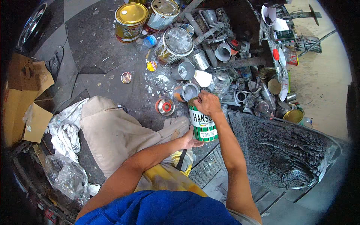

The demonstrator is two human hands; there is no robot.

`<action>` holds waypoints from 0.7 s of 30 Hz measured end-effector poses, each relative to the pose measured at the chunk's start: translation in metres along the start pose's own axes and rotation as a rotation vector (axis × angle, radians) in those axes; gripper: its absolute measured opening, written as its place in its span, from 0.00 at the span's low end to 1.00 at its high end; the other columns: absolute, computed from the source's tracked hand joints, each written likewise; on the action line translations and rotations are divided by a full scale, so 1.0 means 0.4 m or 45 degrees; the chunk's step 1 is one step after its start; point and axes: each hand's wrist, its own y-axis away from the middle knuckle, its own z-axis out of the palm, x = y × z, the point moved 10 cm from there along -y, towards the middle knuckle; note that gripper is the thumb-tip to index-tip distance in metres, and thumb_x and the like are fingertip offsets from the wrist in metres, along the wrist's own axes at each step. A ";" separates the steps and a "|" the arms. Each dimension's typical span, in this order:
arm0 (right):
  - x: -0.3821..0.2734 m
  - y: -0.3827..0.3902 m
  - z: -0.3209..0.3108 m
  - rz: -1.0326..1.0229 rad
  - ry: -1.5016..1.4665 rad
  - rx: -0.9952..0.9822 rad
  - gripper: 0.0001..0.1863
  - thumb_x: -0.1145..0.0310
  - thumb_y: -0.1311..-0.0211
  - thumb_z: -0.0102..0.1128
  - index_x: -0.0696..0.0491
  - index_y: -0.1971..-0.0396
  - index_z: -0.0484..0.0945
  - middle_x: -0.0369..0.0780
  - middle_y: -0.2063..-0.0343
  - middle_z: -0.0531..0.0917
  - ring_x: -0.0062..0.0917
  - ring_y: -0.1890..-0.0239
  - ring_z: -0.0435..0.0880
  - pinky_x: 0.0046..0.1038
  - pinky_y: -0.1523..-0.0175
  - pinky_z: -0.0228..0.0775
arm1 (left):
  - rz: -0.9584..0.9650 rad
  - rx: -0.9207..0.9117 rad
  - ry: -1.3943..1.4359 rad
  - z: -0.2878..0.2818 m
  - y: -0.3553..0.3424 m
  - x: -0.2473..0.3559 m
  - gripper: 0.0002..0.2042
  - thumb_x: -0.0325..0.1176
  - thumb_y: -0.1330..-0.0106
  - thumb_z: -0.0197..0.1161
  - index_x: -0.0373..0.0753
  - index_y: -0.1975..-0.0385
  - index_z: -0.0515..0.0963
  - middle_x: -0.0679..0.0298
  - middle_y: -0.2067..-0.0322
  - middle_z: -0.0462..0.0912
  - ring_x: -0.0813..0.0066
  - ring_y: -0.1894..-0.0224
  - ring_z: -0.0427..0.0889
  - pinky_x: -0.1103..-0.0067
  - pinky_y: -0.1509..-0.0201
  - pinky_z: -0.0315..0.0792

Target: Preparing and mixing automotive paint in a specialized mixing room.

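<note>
A green and white paint can point(203, 125) is between my two hands, tilted slightly. My right hand point(208, 102) grips its top rim, fingers curled over the edge and hiding part of the opening. Against the lower left side rests my left hand point(189, 140), its thumb up along the wall and its fingers under the base. Just beyond the can lies a grey-mouthed cup point(190, 92) with an orange side. To the left, a small round tin with a red ring cap point(165, 107) stands on the floor.
Large paint tins, one gold-lidded point(131, 22), stand at the back. Used cups and cans pile up at the right, beside a black-crusted tray point(277, 150). At the left are a cardboard box point(22, 86), white rags point(65, 129) and a clear plastic bag point(69, 178).
</note>
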 end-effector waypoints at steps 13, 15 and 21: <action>0.003 -0.039 -0.003 0.013 0.069 -0.056 0.22 0.53 0.42 0.55 0.56 0.67 0.88 0.48 0.61 0.87 0.47 0.58 0.87 0.45 0.47 0.78 | -0.056 -0.070 0.044 0.062 0.019 -0.003 0.42 0.71 0.26 0.28 0.36 0.34 0.62 0.40 0.52 0.80 0.53 0.54 0.84 0.65 0.49 0.83; 0.009 -0.039 -0.004 0.015 0.051 -0.057 0.22 0.52 0.42 0.55 0.56 0.67 0.88 0.48 0.60 0.87 0.47 0.58 0.87 0.45 0.47 0.78 | -0.045 -0.050 0.034 0.069 0.026 -0.002 0.42 0.71 0.26 0.28 0.35 0.34 0.62 0.40 0.52 0.80 0.53 0.54 0.85 0.65 0.49 0.83; 0.014 -0.057 0.001 0.099 0.095 -0.187 0.22 0.52 0.43 0.56 0.56 0.67 0.89 0.50 0.62 0.88 0.48 0.58 0.87 0.46 0.47 0.78 | -0.080 -0.090 -0.001 0.095 0.068 -0.003 0.44 0.72 0.27 0.31 0.33 0.34 0.60 0.36 0.47 0.77 0.49 0.47 0.83 0.62 0.48 0.84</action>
